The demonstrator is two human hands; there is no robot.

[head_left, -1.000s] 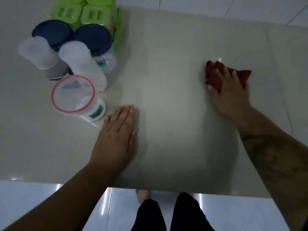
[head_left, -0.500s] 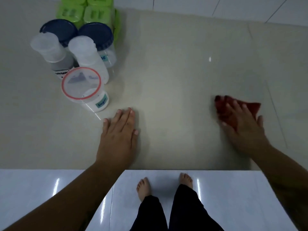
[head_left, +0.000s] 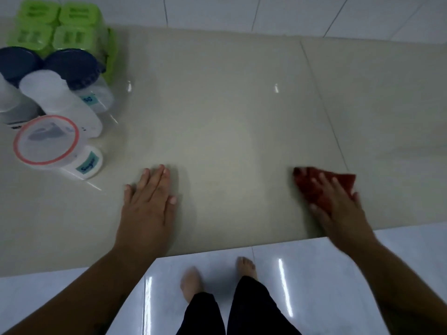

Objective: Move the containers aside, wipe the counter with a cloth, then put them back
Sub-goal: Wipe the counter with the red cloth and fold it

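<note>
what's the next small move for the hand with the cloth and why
Probably sweep the red cloth leftward across the counter toward the left hand: the right hand presses it flat near the front right edge, and the containers stand aside at far left.

Under the right hand (head_left: 338, 209) the red cloth (head_left: 343, 181) looks soft and matt. The counter (head_left: 229, 117) between the hands is smooth, glossy beige tile. Beyond the left hand (head_left: 147, 201) the containers (head_left: 60, 105) are plastic — 2 frosted white, 2 with ridged dark-blue lids, 4 smooth green, 1 clear.
</note>
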